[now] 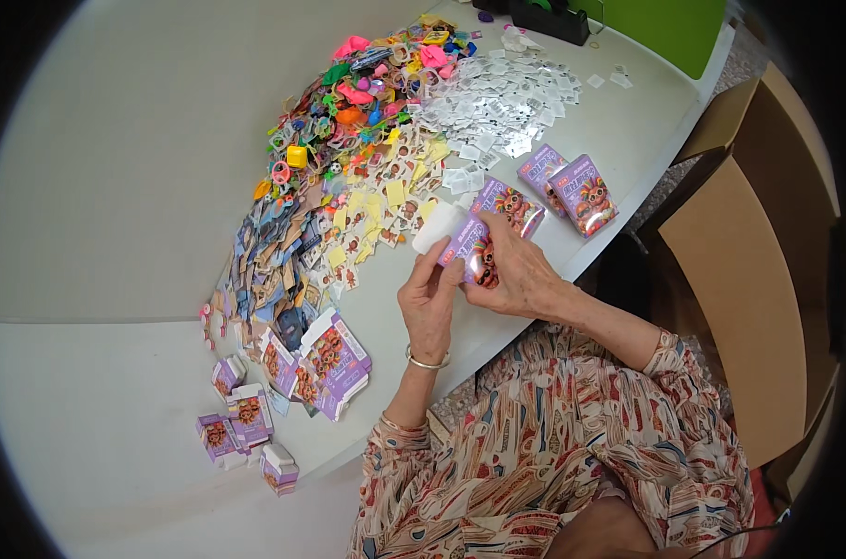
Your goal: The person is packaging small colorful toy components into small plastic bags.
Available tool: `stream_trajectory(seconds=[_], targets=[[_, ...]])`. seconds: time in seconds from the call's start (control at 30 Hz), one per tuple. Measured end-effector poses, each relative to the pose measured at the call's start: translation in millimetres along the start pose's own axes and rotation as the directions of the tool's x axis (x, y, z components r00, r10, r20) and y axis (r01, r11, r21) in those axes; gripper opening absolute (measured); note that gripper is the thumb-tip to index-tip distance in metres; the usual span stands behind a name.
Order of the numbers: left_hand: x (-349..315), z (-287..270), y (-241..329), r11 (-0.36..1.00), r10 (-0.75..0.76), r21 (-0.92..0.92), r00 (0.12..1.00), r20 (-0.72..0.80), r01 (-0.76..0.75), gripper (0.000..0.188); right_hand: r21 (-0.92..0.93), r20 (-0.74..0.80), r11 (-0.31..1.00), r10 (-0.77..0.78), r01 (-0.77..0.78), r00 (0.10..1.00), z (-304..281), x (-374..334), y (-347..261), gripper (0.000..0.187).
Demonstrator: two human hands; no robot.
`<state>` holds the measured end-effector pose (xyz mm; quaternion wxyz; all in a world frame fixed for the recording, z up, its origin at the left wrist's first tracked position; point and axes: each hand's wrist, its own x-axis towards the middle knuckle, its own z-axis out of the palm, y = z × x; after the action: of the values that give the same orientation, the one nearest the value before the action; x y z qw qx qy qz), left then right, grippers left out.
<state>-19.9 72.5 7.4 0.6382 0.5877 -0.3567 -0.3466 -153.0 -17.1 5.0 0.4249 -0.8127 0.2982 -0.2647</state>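
A small purple cardboard box (461,244) with a colourful picture on its front is held between both hands over the near edge of the table. Its white end flap (436,226) stands out at the upper left end. My left hand (428,296) closes on the left side of the box, thumb and fingers near the flap end. Wrapped round the other side is my right hand (523,272), its thumb across the front. Just beyond lie several similar closed purple boxes (587,196), one of them partly behind the held box (513,207).
Flat purple cartons (334,359) lie at the left, beside several small purple boxes (249,416). Heaps of bright plastic trinkets (353,102), white paper slips (507,98), stickers (395,191) and bluish packets (274,261) cover the table. A tape dispenser (550,20) stands at the back; a big cardboard carton (735,298) is right.
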Motion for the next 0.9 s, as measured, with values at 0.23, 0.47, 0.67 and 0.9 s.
stream_trajectory(seconds=[0.23, 0.47, 0.67, 0.9], targets=[[3.0, -2.8, 6.7, 0.982, 0.091, 0.155, 0.988, 0.128, -0.111, 0.032, -0.010, -0.045, 0.985, -0.171, 0.171, 0.984, -6.4, 1.3, 5.7, 0.081], [0.5, 3.2, 9.2, 0.951, 0.166, 0.229, 0.967, 0.194, -0.209, 0.037, -0.044, 0.024, 0.978, -0.202, 0.203, 0.979, -14.9, 5.9, 3.8, 0.074], [-2.3, 12.6, 12.2, 0.759, 0.284, 0.547, 0.936, 0.208, -0.352, 0.035, -0.049, 0.023, 0.997, -0.060, 0.061, 0.998, -23.3, 3.2, -1.5, 0.080], [13.4, 9.1, 18.7, 0.987, -0.161, 0.007, 0.978, 0.129, 0.161, 0.027, -0.230, -0.067, 0.956, -0.202, 0.182, 0.977, -15.4, -3.9, 12.1, 0.084]])
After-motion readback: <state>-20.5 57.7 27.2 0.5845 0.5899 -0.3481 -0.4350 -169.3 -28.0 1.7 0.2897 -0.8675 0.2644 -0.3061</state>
